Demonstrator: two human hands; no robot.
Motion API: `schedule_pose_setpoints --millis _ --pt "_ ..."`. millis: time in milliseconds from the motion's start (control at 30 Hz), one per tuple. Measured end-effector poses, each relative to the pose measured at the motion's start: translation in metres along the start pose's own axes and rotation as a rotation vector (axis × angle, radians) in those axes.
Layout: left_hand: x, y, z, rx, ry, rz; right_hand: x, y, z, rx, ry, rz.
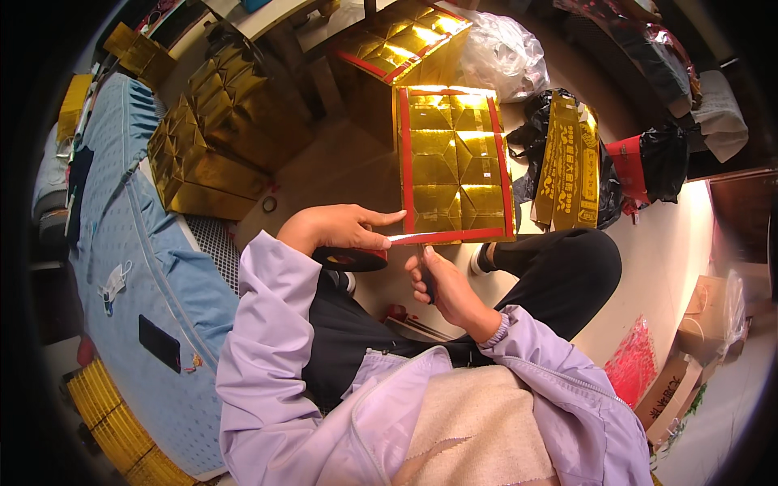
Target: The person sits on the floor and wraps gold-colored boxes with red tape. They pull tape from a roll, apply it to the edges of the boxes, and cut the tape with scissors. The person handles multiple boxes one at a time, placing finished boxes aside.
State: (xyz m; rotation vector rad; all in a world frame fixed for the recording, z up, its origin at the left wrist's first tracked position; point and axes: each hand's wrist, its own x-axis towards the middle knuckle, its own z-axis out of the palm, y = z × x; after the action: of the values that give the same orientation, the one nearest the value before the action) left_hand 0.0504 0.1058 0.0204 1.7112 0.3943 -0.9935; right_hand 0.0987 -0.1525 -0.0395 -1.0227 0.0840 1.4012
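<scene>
A gold foil panel [454, 159] with a folded diamond pattern and red tape borders stands in front of me. My left hand [337, 228] holds a roll of red tape [349, 260]. One finger reaches toward the panel's left edge, and the thumb lies on the tape by the near corner. From there a red tape strip [453, 236] runs along the panel's near edge. My right hand [451, 282] grips a small dark-handled cutting tool [429, 283] just below that strip; its tip is too small to make out.
Other gold foil boxes stand behind [395, 45] and at left [206, 176]. A blue-covered bed [140, 243] holds a phone [159, 343] and a face mask [114, 283]. At right are gold printed card strips [565, 164], black plastic bags [662, 164] and a cardboard box [668, 389].
</scene>
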Motion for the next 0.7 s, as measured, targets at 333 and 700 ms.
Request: schedule_pose_setpoints --millis 333,700 --pt "-0.001 0.003 0.001 -0.007 -0.005 -0.02 -0.001 0.003 -0.007 0.028 -0.004 0.033" --pt "0.004 -0.005 0.002 0.042 0.009 0.027 -0.003 0.005 -0.005 0.024 -0.023 -0.014"
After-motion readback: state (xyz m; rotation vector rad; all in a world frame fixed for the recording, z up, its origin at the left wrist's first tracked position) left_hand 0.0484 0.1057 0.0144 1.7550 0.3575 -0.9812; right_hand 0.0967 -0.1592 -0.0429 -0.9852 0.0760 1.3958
